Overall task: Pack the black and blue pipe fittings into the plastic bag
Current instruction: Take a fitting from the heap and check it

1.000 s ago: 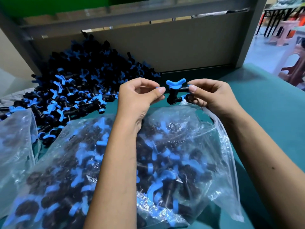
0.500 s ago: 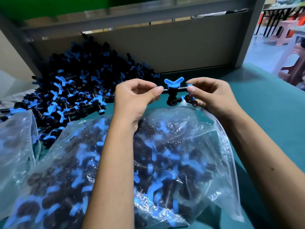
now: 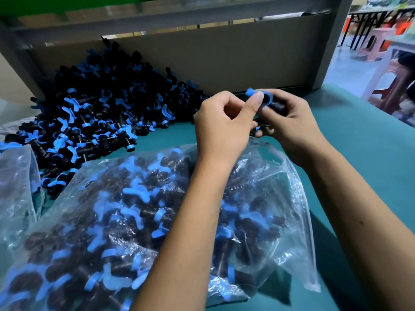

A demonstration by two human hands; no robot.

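Teal table (image 3: pixel 359 140): clear crinkled plastic bag (image 3: pixel 289 198) at near edge, full of black-and-blue fittings. Loose pile (image 3: pixel 94 113) at far left. Left hand (image 3: pixel 222 124) and right hand (image 3: pixel 289 122) both grip one fitting (image 3: pixel 272 104) above the bag

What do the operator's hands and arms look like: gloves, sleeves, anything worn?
Both are bare. The left hand and right hand have no gloves, and no rings or watch show. No sleeves reach either forearm within view. Fingers are uncovered with short, plain nails. No cables, straps or markers are attached.
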